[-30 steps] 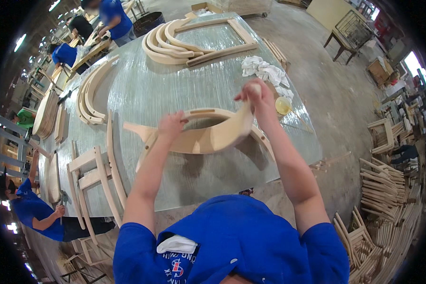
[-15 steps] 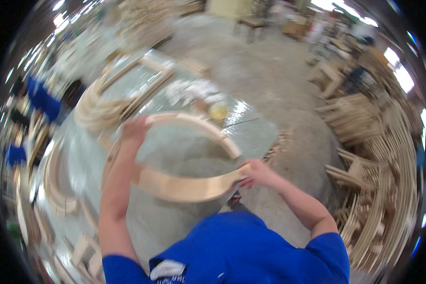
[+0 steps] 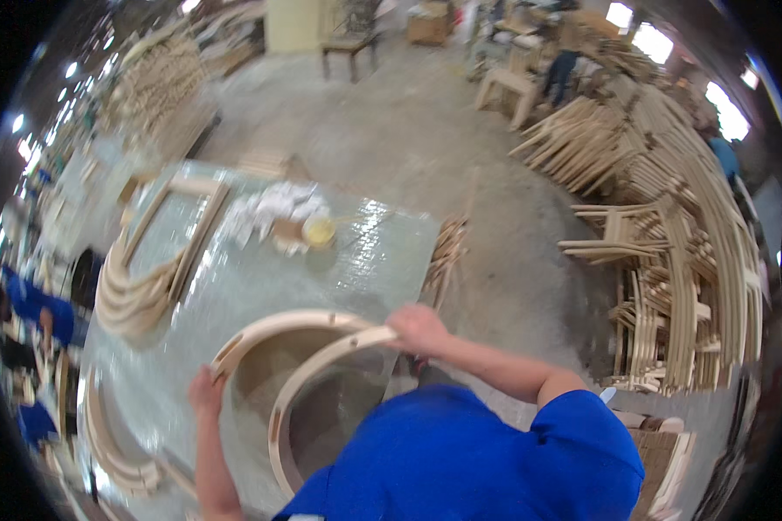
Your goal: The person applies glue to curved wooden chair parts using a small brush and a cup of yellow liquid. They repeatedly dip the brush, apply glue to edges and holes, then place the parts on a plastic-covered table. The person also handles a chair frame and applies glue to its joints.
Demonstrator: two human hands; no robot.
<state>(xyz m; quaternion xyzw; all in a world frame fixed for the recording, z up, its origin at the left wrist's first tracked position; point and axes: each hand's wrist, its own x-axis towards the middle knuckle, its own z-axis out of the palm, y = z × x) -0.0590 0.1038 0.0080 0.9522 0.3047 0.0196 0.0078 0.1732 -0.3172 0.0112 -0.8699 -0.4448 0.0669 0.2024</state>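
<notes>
Two curved pale wooden pieces are in front of me over the glossy table. My left hand (image 3: 206,391) closes on the left end of the outer wooden arc (image 3: 295,321), which has small slots along its edge. Fingers of my right hand (image 3: 417,328) wrap the upper right end of the inner wooden arc (image 3: 282,399). That inner arc curves down toward my body, where my blue shirt hides part of it. The two arcs meet or overlap beside my right hand; whether they are joined I cannot tell.
The glossy table (image 3: 356,269) bears a stack of curved wooden parts (image 3: 130,300), a wooden frame (image 3: 217,204), white crumpled cloths or paper (image 3: 278,204) and a yellow tub (image 3: 319,231). Piled wooden frames (image 3: 678,286) line the right. A co-worker in blue (image 3: 39,300) is at far left.
The wooden arcs have turned and come lower, nearer my body. Both hands have moved left in the view, the left hand also downward. The view itself has swung to the right.
</notes>
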